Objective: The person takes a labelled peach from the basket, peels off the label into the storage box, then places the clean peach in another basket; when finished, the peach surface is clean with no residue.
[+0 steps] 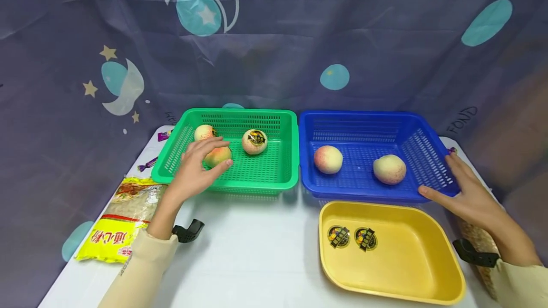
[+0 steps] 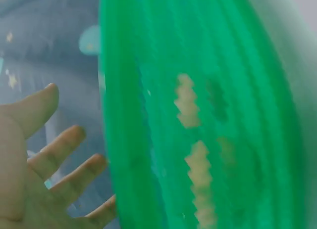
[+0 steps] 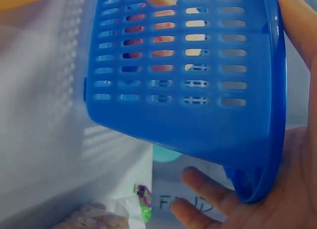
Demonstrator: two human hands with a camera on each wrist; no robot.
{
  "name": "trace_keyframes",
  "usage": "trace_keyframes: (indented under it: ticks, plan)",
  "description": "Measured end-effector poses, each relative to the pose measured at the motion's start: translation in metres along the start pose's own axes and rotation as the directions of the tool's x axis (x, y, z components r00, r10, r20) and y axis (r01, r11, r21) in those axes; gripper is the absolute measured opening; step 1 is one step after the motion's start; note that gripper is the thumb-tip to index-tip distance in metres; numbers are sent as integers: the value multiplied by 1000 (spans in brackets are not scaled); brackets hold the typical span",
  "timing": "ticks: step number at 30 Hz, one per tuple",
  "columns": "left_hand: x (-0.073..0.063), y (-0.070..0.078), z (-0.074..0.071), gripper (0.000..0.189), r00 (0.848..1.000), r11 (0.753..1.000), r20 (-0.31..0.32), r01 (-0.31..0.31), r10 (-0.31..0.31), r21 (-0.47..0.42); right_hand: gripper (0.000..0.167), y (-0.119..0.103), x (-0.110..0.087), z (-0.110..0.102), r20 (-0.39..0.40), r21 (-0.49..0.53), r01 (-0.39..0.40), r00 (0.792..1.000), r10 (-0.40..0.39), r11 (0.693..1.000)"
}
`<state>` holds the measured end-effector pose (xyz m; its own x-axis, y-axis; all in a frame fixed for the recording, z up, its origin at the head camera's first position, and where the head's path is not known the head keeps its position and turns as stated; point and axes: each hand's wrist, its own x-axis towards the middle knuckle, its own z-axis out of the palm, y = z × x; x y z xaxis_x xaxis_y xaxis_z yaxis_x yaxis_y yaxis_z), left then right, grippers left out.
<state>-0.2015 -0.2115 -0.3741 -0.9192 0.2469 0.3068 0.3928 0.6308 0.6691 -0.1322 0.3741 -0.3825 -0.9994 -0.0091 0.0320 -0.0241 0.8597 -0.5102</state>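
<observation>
My left hand point(image 1: 198, 168), fingers spread, hovers above the left side of a green basket point(image 1: 246, 185). In the left wrist view its fingers point(image 2: 79, 177) have nothing between them. That basket contains a peach point(image 1: 203, 131) at the back, another peach point(image 1: 217, 157) partly covered by the hand, and a third peach point(image 1: 252, 147) with a black-and-gold sticker. At the right end of a blue basket point(image 1: 368, 193) lies my right hand point(image 1: 473, 198), palm against the rim and fingers spread beside it. Inside are a pinkish peach point(image 1: 328, 159) and a paler peach point(image 1: 389, 170).
A yellow tray point(image 1: 411, 270) in front of the blue basket bears two round stickers point(image 1: 339, 236). On the left lie a yellow food bag point(image 1: 109, 236) and purple-wrapped candies point(image 1: 147, 164). Another bag point(image 1: 477, 232) sits beneath the right forearm. A dark patterned cloth point(image 1: 274, 51) hangs behind.
</observation>
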Motion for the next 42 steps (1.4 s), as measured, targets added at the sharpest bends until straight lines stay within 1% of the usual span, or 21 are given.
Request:
trace_keyframes:
  ticks: [4, 9, 13, 17, 21, 24, 29, 32, 38, 42]
  plan:
    - [-13, -18, -10, 54, 995, 991, -77, 72, -64, 109, 106, 2, -2, 2, -31, -6, -6, 1000, 6, 1000]
    - [-26, -36, -21, 66, 985, 967, -124, 147, -123, 209, 106, 4, -2, 4, -60, -21, 3, 998, -4, 1000]
    - [-34, -47, -29, 76, 975, 943, -148, 198, -163, 266, 105, 5, -2, 5, -75, -15, 1, 997, -2, 1000]
    - [-40, -56, -39, 85, 968, 927, -143, 239, -204, 290, 102, 5, -3, 4, -118, -4, 8, 993, -8, 1000]
    - [-44, -66, -45, 90, 967, 922, -126, 251, -223, 296, 100, 4, -4, 4, -160, -26, -21, 987, 17, 999]
    - [-46, -71, -46, 91, 966, 918, -112, 258, -235, 301, 100, 2, -5, 3, -193, -57, -48, 981, 36, 997]
    - [-45, -72, -44, 93, 964, 915, -96, 264, -246, 306, 100, -2, -3, -2, -244, -83, -35, 970, 13, 996]
    - [-44, -72, -46, 93, 965, 912, -97, 261, -243, 316, 100, -7, 1, -5, -243, -97, -39, 970, 14, 994]
    - [-45, -74, -47, 96, 965, 904, -92, 261, -244, 339, 98, -17, 6, -13, -210, -111, -67, 977, 42, 992]
    - [-48, -76, -48, 96, 963, 905, -98, 268, -250, 329, 97, -29, 13, -14, -161, -105, -38, 987, 21, 994]
